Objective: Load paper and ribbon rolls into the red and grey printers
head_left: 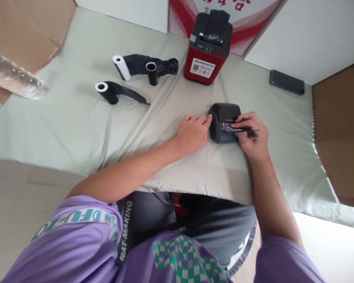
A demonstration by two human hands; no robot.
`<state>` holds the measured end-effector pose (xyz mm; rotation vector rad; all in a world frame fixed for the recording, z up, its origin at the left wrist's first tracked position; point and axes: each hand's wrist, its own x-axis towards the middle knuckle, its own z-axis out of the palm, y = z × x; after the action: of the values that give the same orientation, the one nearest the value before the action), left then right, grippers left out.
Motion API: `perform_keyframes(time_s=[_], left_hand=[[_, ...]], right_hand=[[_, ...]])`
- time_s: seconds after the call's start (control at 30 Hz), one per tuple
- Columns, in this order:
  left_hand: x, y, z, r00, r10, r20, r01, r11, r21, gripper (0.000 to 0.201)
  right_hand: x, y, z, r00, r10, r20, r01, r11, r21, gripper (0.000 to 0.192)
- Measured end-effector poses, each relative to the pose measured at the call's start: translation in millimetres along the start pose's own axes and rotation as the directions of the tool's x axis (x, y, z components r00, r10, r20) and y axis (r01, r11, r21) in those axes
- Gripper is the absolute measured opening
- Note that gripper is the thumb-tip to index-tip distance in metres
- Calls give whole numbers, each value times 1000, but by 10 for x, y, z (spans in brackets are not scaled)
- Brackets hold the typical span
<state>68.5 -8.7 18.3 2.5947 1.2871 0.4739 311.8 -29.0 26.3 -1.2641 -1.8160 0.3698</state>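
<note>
A small dark grey device (222,118) sits on the pale cloth-covered table (76,125) near its front edge. My left hand (193,133) rests on the cloth with its fingertips against the device's left side. My right hand (252,135) is at the device's right side and pinches a thin dark strip (238,128) that comes out of the device's front slot.
A red and black printer (208,49) stands at the back. Three rolls with black ribbon trailing (120,67) (152,72) (106,90) lie at the back left. A black flat object (286,81) lies at the right, a clear plastic roll (13,76) at the left, cardboard at both sides.
</note>
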Motion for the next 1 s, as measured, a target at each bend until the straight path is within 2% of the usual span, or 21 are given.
perform_keyframes(time_s=[0.5, 0.8, 1.0], left_hand=[[-6, 18, -3, 999, -11, 35, 9, 999, 49, 59], [9, 3, -11, 999, -5, 34, 4, 1000, 19, 59], [16, -9, -12, 1000, -5, 16, 5, 1000, 11, 58]], right_hand=[[-7, 58, 47, 992, -115, -53, 117, 992, 38, 17], [-5, 80, 25, 997, -65, -38, 67, 997, 41, 19], [0, 64, 44, 996, -77, -53, 78, 997, 22, 18]])
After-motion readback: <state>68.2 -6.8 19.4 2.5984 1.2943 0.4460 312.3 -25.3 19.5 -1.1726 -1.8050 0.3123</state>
